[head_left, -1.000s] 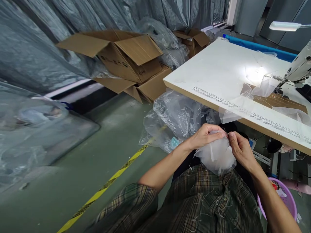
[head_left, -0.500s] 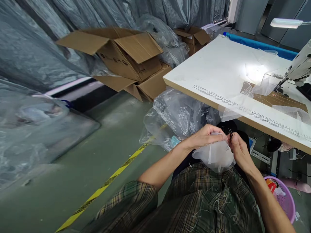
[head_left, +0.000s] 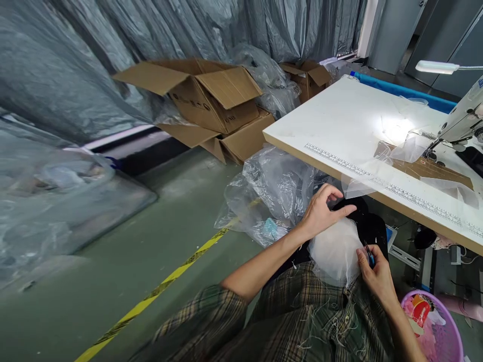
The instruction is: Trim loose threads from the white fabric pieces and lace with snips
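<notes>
Right hand (head_left: 379,279) holds snips (head_left: 371,258) beside the white fabric (head_left: 334,250).

A bundle of sheer white fabric (head_left: 335,249) lies gathered in the person's lap, soft and rounded, its thin layers creased and translucent toward the lower edge. Small dark snips (head_left: 371,258) with a touch of blue sit in the right hand (head_left: 378,276), just beside the fabric, tips pointing away from the body.

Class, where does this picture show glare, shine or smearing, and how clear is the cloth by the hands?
Head view: glare whitens part of the tabletop; head view: plastic bag below glints; head view: far-left plastic looks smeared; head view: white cloth shows faint folds.
</notes>
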The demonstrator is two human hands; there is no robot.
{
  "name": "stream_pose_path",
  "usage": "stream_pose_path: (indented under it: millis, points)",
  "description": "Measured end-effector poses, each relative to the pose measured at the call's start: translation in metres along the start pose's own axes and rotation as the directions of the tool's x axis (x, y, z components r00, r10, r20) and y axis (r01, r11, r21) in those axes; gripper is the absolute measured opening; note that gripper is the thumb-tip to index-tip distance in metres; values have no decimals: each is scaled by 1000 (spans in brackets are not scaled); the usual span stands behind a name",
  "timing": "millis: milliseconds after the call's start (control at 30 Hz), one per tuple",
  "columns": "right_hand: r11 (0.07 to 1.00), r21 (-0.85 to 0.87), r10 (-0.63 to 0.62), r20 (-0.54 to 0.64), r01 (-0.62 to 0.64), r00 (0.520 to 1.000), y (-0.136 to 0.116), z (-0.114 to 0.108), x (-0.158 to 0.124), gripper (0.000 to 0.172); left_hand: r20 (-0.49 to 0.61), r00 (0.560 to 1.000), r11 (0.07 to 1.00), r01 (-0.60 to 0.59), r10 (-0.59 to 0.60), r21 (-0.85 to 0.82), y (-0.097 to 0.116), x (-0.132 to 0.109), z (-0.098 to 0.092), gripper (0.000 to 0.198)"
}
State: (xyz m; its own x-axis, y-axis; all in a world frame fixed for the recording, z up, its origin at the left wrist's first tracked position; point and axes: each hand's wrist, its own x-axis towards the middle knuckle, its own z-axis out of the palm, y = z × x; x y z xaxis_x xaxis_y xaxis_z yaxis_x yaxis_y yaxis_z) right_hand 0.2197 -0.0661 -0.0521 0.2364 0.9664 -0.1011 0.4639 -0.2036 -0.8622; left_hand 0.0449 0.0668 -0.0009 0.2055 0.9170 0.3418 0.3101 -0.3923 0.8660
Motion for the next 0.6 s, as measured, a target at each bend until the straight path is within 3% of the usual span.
stream_pose_path:
  millis: [100,167,300,367,433,500,600]
  points:
    - [997,-80,-21,-148,9,989,-1,-5,0,47,-89,991,992,-93,100,84,3,11,9,39]
    - [998,-68,-14,-219,-1,976,-4,-11,0,49,-108,974,973,-183,199,142,5,15,15,30]
    - [1000,27,12,-240,-6,971,-13,-22,-1,49,-171,910,919,-346,378,187,12,15,14,15]
    - [998,61,-6,-261,23,965,-21,-27,-2,47,-159,873,880,-429,462,205,18,14,1,14]
    - [995,82,-31,-284,57,958,-29,-32,-3,45,-75,847,837,-501,526,219,25,10,-21,10]
    - [992,98,-45,-300,78,953,-38,-36,-3,42,-1,789,769,-598,614,227,32,4,-47,7]
    - [988,130,-46,-263,82,964,-47,-38,-5,38,92,701,675,-707,707,210,40,-12,-79,23]
